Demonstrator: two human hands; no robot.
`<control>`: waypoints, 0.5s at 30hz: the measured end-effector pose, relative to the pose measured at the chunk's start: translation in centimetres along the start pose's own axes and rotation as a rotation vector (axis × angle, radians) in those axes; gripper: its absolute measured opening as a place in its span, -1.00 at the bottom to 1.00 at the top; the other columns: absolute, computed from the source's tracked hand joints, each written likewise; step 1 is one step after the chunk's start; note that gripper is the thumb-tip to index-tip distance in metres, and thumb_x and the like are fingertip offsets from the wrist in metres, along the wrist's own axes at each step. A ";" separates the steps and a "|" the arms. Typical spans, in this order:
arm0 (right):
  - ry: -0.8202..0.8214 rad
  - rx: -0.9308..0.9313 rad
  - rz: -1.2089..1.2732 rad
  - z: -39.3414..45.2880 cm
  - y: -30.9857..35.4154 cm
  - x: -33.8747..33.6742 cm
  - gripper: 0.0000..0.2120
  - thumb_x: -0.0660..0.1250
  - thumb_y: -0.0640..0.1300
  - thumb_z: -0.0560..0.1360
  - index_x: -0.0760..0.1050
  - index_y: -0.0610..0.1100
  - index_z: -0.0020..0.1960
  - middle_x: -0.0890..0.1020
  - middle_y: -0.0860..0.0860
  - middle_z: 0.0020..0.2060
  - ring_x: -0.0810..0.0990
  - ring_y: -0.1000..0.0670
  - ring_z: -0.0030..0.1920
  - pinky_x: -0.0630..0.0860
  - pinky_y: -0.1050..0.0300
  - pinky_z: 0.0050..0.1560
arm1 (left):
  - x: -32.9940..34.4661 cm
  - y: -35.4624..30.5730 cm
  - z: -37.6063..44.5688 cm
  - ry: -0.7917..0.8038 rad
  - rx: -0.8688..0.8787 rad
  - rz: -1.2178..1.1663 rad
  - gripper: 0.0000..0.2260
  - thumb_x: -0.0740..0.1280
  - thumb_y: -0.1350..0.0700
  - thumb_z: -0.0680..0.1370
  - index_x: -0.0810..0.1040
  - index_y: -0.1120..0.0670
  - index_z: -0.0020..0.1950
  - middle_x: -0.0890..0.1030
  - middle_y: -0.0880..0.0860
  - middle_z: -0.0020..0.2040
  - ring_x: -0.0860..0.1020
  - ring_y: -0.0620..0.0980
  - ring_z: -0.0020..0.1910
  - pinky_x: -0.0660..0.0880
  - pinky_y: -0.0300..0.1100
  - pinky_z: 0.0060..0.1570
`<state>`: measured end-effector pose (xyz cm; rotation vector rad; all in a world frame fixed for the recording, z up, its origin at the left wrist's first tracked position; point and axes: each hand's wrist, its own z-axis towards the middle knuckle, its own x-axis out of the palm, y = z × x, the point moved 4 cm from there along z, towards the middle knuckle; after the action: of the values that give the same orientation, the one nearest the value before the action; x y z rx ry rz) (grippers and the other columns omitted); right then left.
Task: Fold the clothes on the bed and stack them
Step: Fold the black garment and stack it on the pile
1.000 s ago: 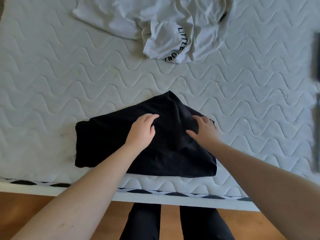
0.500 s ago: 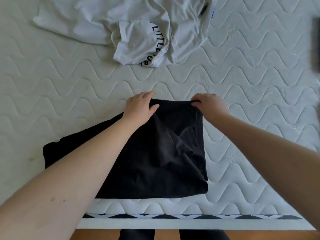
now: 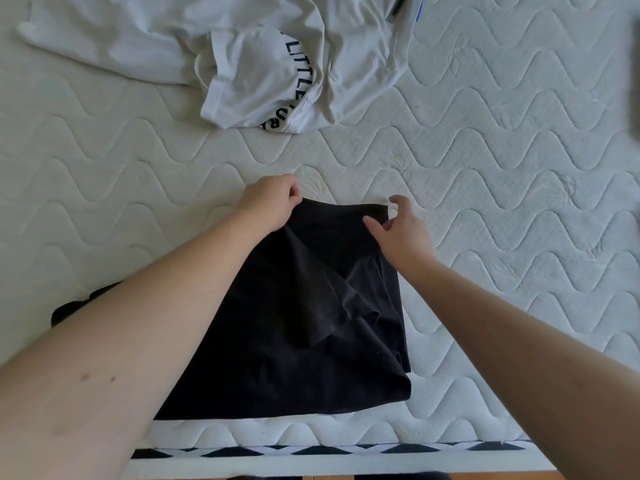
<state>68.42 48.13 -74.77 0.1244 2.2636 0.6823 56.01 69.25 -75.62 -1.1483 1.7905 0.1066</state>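
Note:
A black garment (image 3: 311,327) lies partly folded on the white quilted mattress (image 3: 502,188), near its front edge, with a loose crease across its middle. My left hand (image 3: 268,202) pinches the garment's far left corner. My right hand (image 3: 398,230) hovers at the far right corner with its fingers spread and relaxed, holding nothing. My left forearm covers the garment's left part. A crumpled white T-shirt (image 3: 249,53) with dark lettering lies further back on the mattress.
The mattress's front edge has a black-and-white diamond trim (image 3: 311,450). A dark blurred object (image 3: 633,74) shows at the right border. Bare mattress stretches to the left and right of the black garment.
My right hand has let go of the garment's far right corner and opened its fingers. My left hand still pinches the far left corner. The far edge now lies flat on the mattress.

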 end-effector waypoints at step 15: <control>-0.041 0.081 0.558 3.1 0.5 -1.6 -0.75 0.39 -0.15 0.53 0.53 0.07 0.16 0.64 0.12 -0.07 0.65 0.06 -0.02 0.50 0.25 -0.27 | 0.6 -1.5 0.5 0.030 0.088 -0.078 -0.83 0.48 -0.04 0.48 0.60 0.00 -0.04 0.61 -0.07 -0.06 0.56 -0.02 -0.03 0.49 -0.05 0.08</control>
<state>71.67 49.44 -75.33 0.8233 2.2244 0.8573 57.42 68.34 -75.76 -1.1606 1.7568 -0.0352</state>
